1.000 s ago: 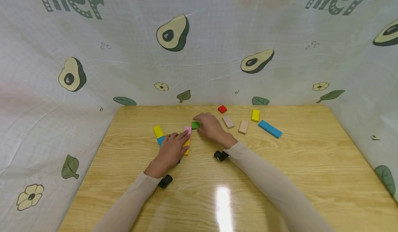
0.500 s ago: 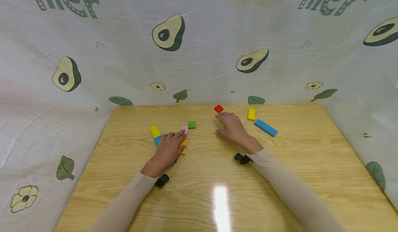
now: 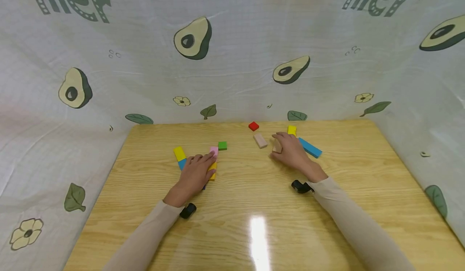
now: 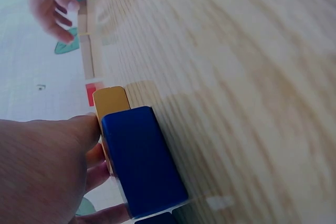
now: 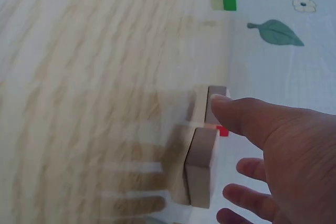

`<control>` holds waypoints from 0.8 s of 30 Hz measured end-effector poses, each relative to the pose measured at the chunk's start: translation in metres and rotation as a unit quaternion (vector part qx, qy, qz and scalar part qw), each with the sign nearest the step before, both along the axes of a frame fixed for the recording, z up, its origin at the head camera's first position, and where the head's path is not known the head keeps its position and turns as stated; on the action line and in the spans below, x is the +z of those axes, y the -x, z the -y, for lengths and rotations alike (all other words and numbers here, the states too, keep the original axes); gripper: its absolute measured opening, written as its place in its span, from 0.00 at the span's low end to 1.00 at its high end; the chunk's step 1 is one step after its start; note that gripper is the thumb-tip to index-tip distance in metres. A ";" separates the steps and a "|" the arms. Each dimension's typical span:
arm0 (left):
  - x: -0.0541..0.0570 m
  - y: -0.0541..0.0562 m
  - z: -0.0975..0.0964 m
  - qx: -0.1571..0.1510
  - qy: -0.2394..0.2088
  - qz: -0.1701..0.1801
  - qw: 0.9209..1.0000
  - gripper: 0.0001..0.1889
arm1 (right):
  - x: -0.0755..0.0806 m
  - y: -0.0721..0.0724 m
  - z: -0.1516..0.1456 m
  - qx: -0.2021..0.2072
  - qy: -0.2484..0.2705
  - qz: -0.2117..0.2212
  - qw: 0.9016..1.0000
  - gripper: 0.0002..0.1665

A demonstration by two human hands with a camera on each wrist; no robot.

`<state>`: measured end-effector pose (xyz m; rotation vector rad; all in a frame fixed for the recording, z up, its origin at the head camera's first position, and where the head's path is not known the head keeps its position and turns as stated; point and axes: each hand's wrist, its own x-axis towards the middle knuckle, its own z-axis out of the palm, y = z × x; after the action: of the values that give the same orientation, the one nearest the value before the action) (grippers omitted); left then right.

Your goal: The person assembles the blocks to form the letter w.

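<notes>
My left hand (image 3: 196, 170) rests over a group of blocks, its thumb against an orange-yellow block (image 4: 111, 100) and a fingertip on a pink block (image 3: 214, 149). A dark blue block (image 4: 144, 161) lies by the orange-yellow one, nearer the wrist. Beyond the fingers, a light blue block (image 3: 182, 164) and a yellow block (image 3: 179, 153) show; what lies under the palm is hidden. A green block (image 3: 222, 145) sits beside the pink one. Over a tan wooden block (image 5: 200, 163) hovers my right hand (image 3: 292, 152), thumb and fingers apart and apparently not touching it.
A second tan block (image 3: 260, 140) lies left of the right hand, with a red block (image 3: 253, 126) behind it. Just beyond the right hand are a small yellow block (image 3: 292, 130) and a long blue block (image 3: 310, 148). A printed cloth (image 3: 236, 81) borders the wooden table (image 3: 232, 230).
My right hand has left the green block and moved right, past the second tan block, to the other tan one. The left hand has stayed on its blocks; the head view has shifted slightly.
</notes>
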<state>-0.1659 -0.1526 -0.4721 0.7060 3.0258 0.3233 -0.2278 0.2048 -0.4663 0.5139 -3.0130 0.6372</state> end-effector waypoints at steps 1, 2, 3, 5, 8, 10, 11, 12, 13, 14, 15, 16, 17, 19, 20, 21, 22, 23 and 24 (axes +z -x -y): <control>0.000 0.000 0.000 0.000 0.000 0.001 1.000 0.26 | -0.001 0.000 -0.002 -0.002 -0.004 0.000 1.000 0.42; 0.001 0.000 0.000 0.000 -0.002 0.000 1.000 0.26 | -0.002 0.001 -0.003 -0.002 -0.009 0.000 1.000 0.42; 0.001 0.000 0.000 0.000 -0.002 0.001 1.000 0.26 | -0.003 0.001 -0.005 -0.003 -0.013 0.000 1.000 0.43; 0.001 0.000 0.000 0.001 0.000 0.003 1.000 0.26 | -0.005 0.001 -0.007 -0.001 -0.022 -0.002 1.000 0.42; 0.001 0.000 0.000 0.002 0.004 0.005 1.000 0.26 | -0.008 0.000 -0.009 -0.001 -0.023 -0.006 1.000 0.41; 0.001 0.000 -0.001 0.003 0.006 0.005 1.000 0.26 | -0.008 -0.001 -0.010 0.000 -0.019 -0.009 1.000 0.39; 0.001 0.000 -0.001 0.003 0.006 0.005 1.000 0.26 | -0.009 -0.001 -0.010 -0.002 -0.014 -0.007 1.000 0.38; 0.001 0.000 -0.001 0.003 0.005 0.004 1.000 0.26 | -0.009 -0.001 -0.011 -0.004 -0.009 -0.006 1.000 0.38; 0.001 0.000 -0.001 0.002 0.005 0.002 1.000 0.26 | -0.009 -0.001 -0.011 -0.005 -0.005 -0.005 1.000 0.37; 0.001 0.000 -0.001 0.002 0.004 0.001 1.000 0.26 | -0.009 -0.001 -0.012 -0.007 -0.003 -0.004 1.000 0.37; 0.001 0.000 -0.001 0.001 0.003 0.000 1.000 0.26 | -0.009 -0.002 -0.012 -0.008 -0.001 -0.002 1.000 0.37; 0.000 0.000 -0.001 0.001 0.003 0.000 1.000 0.26 | -0.008 -0.002 -0.012 -0.009 0.002 -0.001 1.000 0.37; 0.000 0.000 -0.001 0.000 0.002 -0.001 1.000 0.26 | -0.007 -0.003 -0.013 -0.011 0.004 0.000 1.000 0.37; 0.000 0.000 0.000 -0.001 0.000 -0.002 1.000 0.26 | -0.005 -0.004 -0.012 -0.009 0.008 -0.002 1.000 0.36; 0.000 -0.001 0.000 -0.001 -0.001 -0.004 1.000 0.26 | -0.004 -0.004 -0.012 -0.008 0.010 -0.004 1.000 0.36; 0.001 -0.001 0.000 -0.001 -0.002 -0.004 1.000 0.26 | -0.002 -0.005 -0.011 -0.006 0.012 -0.006 1.000 0.36; 0.001 -0.001 0.000 -0.001 -0.003 -0.006 1.000 0.26 | -0.001 -0.006 -0.010 -0.003 0.014 -0.009 1.000 0.36; 0.001 -0.001 0.000 -0.001 -0.005 -0.007 1.000 0.26 | 0.001 -0.007 -0.009 -0.001 0.016 -0.010 1.000 0.36; 0.001 -0.001 0.000 -0.001 -0.006 -0.008 1.000 0.25 | 0.003 -0.008 -0.007 0.001 0.019 -0.012 1.000 0.36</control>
<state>-0.1648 -0.1527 -0.4710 0.7148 3.0410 0.3380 -0.2202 0.2118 -0.4632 0.5195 -2.9719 0.6835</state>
